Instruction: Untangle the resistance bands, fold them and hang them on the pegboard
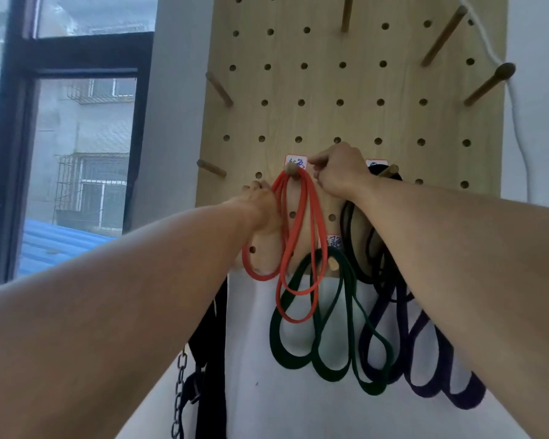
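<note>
reaching up to a wooden pegboard (355, 90), a person works both hands at a peg (291, 170) near the board's lower middle, where a folded red band (301, 223) hangs in several loops. the left hand (260, 198) sits at the band's left side, just below the peg, its fingers curled against the strands; whether they actually pinch the band cannot be told. the right hand (336, 172) is just right of the peg, fingers curled in a tight grip with the thumb and forefinger pointing at the peg top, seemingly nipping the band's upper strands, though the contact is hidden. a green band (339, 337) hangs in long loops from a lower peg (332, 263) at the board's bottom edge, its loops falling past the board over the white wall. to the right, partly behind the right forearm, a black band (351, 236) and a purple band (431, 369) hang from another peg (390, 170). small paper labels (295, 161) sit above the pegs. a window (70, 137) is at left, a chain (178, 397) below it.
</note>
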`<state>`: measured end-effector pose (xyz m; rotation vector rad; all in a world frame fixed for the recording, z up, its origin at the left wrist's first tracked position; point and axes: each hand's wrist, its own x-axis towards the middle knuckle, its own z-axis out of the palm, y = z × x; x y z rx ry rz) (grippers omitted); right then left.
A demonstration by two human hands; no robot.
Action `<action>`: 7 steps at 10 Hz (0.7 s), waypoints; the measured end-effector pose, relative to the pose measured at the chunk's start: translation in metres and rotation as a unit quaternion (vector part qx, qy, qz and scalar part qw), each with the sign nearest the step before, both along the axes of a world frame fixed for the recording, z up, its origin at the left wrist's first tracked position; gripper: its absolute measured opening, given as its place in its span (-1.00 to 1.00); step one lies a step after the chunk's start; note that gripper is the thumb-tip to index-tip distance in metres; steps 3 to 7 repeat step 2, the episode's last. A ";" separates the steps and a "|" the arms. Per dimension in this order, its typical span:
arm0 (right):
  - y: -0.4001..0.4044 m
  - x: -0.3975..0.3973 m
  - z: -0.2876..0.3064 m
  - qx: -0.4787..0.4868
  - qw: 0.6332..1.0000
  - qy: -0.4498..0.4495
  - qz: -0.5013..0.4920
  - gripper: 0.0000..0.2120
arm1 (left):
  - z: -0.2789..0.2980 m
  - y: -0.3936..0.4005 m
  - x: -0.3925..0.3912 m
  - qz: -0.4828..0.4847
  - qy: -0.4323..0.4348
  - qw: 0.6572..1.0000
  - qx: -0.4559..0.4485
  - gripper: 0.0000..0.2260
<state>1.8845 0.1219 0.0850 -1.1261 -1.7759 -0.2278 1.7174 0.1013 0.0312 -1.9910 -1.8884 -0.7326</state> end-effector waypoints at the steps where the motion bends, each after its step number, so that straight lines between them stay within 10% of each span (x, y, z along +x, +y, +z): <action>1: -0.017 0.000 -0.005 0.002 1.000 0.016 0.016 -0.69 | 0.000 -0.021 -0.008 -0.013 -0.033 0.999 0.014 -0.30; 7: -0.032 0.007 -0.009 0.008 0.997 0.065 0.034 -0.73 | -0.002 -0.037 -0.016 -0.025 -0.073 0.995 0.058 -0.38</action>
